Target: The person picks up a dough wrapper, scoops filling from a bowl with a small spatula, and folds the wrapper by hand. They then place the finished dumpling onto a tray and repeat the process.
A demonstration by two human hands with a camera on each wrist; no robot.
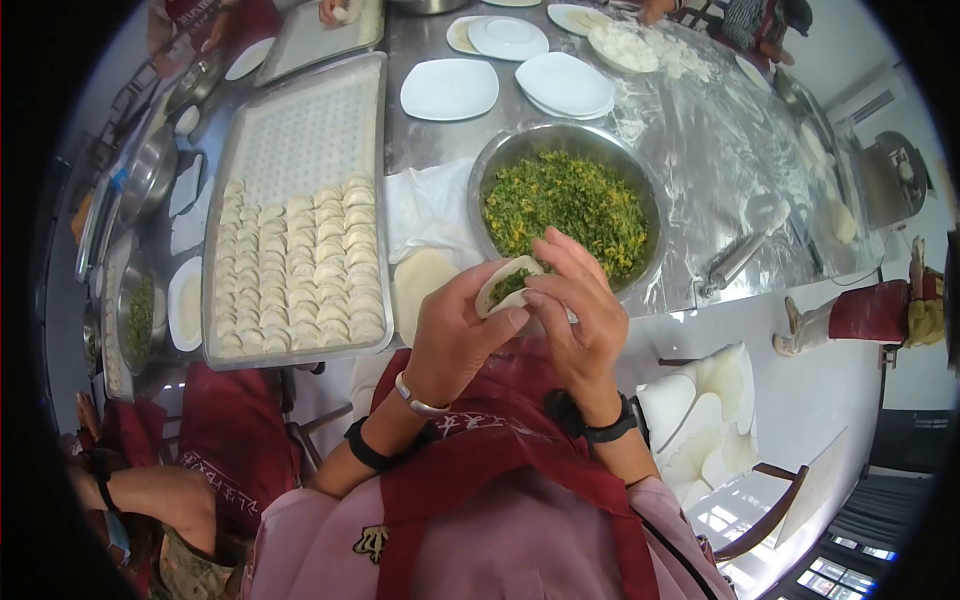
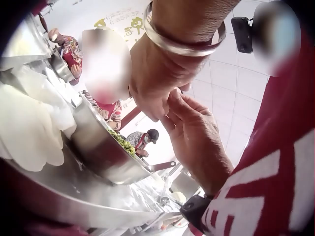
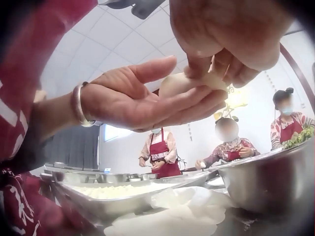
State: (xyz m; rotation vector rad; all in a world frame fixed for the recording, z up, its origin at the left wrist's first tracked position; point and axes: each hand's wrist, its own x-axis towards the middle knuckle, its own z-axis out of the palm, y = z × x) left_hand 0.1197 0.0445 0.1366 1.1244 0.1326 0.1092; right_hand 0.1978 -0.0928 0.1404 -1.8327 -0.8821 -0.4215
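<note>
In front of my apron, both hands work on one half-folded dumpling (image 1: 513, 284), its round dough wrapper curved up around green filling. My left hand (image 1: 452, 325) cradles it along the fingers, thumb at the near side. The fingertips of my right hand (image 1: 580, 315) pinch the wrapper's edge. From the right wrist view, the pale dough (image 3: 176, 86) lies on the left fingers while the right fingers grip its rim from above. The left wrist view hides the dumpling behind the hands. Just beyond them is a steel bowl (image 1: 657, 205) of chopped green and yellow filling (image 1: 565, 195).
Left of the bowl lie flat dough wrappers (image 1: 420, 285) and a crumpled white sheet (image 1: 430, 205). A large tray (image 1: 300, 130) bears rows of folded dumplings (image 1: 295, 280). White plates (image 1: 450, 90) stand farther back. A metal utensil (image 1: 735, 265) lies on the floury right side. Other people work around the table.
</note>
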